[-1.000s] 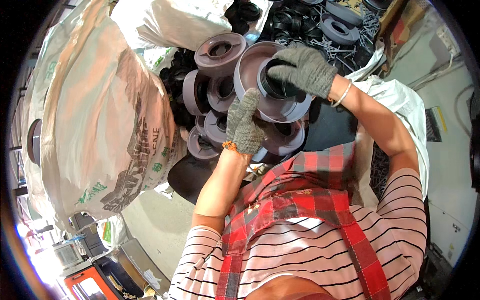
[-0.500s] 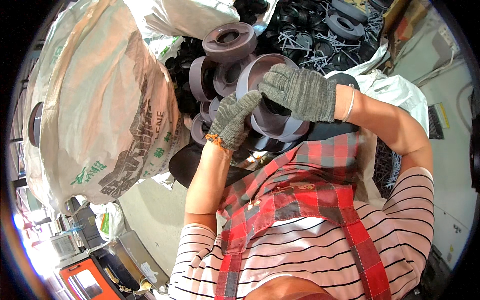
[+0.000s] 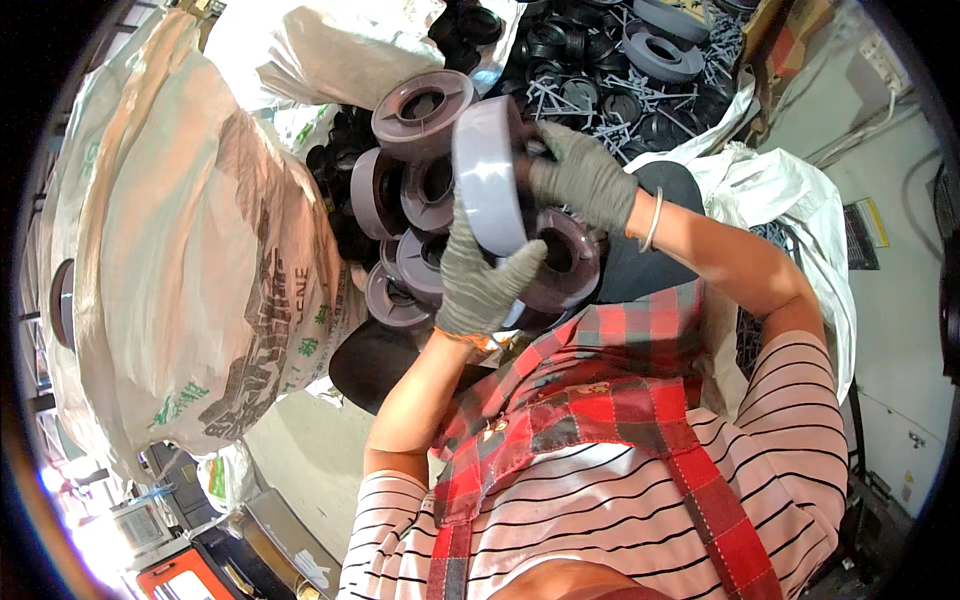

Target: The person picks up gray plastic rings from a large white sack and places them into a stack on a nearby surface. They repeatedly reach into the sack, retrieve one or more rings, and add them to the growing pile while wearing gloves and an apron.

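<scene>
A grey plastic ring (image 3: 488,185) is tilted onto its edge in front of me, its smooth outer wall facing left. My left hand (image 3: 480,270), in a grey knit glove, grips it from below with the thumb apart. On the open side of the ring, the gloved fingers of my right hand (image 3: 590,180) curl in at the rim. They are blurred, and whatever lies inside the ring there is hidden. More grey rings are piled around it: one at the upper left (image 3: 422,112), one behind my left hand (image 3: 420,265), and one below my right hand (image 3: 565,262).
A large whitish woven sack (image 3: 190,260) bulges on the left. Black round parts (image 3: 545,40) and loose grey plastic sticks (image 3: 560,100) fill the far side. White sacking (image 3: 790,200) hangs on the right before a pale wall. A red-orange box (image 3: 180,578) is at the lower left.
The ring in my hands has turned from facing up onto its edge. My left hand has moved lower under it, its thumb now away from the rim. The whole view has shifted slightly.
</scene>
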`<state>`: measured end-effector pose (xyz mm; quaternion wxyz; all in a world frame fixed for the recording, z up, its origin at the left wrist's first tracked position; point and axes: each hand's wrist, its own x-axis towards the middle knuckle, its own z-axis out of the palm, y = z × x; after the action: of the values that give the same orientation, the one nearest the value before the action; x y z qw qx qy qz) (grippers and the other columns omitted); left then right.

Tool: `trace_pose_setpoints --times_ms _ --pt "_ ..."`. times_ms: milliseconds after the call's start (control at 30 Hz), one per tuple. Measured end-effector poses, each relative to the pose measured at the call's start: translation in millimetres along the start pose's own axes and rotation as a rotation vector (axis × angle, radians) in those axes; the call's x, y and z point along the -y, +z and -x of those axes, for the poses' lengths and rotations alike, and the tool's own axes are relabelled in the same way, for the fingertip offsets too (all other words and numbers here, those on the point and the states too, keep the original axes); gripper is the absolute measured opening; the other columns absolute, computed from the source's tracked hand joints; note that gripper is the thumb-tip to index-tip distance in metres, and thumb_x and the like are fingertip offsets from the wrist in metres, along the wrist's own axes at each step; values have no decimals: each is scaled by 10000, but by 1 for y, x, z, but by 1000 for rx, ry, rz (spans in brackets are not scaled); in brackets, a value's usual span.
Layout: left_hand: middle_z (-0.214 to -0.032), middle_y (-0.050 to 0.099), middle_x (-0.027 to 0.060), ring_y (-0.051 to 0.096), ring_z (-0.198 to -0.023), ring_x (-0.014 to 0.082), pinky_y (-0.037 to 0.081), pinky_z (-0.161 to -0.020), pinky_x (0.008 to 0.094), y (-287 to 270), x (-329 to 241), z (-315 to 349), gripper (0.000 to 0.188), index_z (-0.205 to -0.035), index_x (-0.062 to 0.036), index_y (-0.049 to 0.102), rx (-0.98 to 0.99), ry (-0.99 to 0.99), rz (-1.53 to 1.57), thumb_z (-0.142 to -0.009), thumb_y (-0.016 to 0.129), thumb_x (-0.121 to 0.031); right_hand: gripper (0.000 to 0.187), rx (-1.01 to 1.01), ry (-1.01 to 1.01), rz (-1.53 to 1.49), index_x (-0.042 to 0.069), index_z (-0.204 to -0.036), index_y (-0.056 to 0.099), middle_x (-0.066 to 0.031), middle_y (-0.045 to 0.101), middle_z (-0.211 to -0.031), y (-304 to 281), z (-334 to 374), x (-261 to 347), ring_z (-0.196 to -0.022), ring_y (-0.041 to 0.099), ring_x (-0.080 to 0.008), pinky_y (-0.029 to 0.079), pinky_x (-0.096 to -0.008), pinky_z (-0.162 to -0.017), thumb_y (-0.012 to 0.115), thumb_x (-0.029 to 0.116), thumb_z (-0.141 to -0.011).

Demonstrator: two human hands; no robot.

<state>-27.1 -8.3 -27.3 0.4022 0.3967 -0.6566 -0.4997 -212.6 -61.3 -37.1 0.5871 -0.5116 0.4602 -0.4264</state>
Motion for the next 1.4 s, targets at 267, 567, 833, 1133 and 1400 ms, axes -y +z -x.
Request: trace_pose_setpoints --times_ms 267,567,833,1133,1400 --pt "-1319 441 156 390 -1248 300 256 -1064 432 -1 13 -34 747 -1293 -71 443 497 386 -972 -633 744 -251 406 -394 -195 1066 62 -1139 550 -182 559 -1144 -120 -74 -37 -1018 545 -355 436 -399 -894 505 325 -833" --pt "-1112 608 75 554 -1036 136 459 -869 281 15 7 -67 382 -1162 -23 569 232 -308 19 -795 661 -70 319 -496 17 1502 26 -1017 630 -230 613 -995 -229 -108 -95 -947 597 -355 477 -429 -817 499 180 -770" --pt "-992 615 127 591 -900 256 484 -846 424 23 24 -120 282 -1049 -32 546 -263 -542 935 -822 623 -180 248 94 -1203 1158 104 -1047 579 -157 587 -1015 -108 -25 -27 -934 568 -309 464 -389 -809 504 103 -810" --pt "-997 624 109 596 -933 236 501 -831 402 3 1 -79 342 -1138 -27 524 -261 -400 648 -840 614 -168 291 -346 430 1691 67 -928 676 -187 621 -1035 -273 -25 -84 -961 603 -336 472 -428 -819 499 218 -755" --pt "-1156 560 129 556 -1037 263 461 -907 430 5 -2 -53 389 -1207 -18 476 -215 -423 811 -859 587 -153 195 -75 -827 796 20 -851 583 -188 471 -1257 -66 -7 -8 -1115 496 -334 412 -373 -920 668 150 -732"
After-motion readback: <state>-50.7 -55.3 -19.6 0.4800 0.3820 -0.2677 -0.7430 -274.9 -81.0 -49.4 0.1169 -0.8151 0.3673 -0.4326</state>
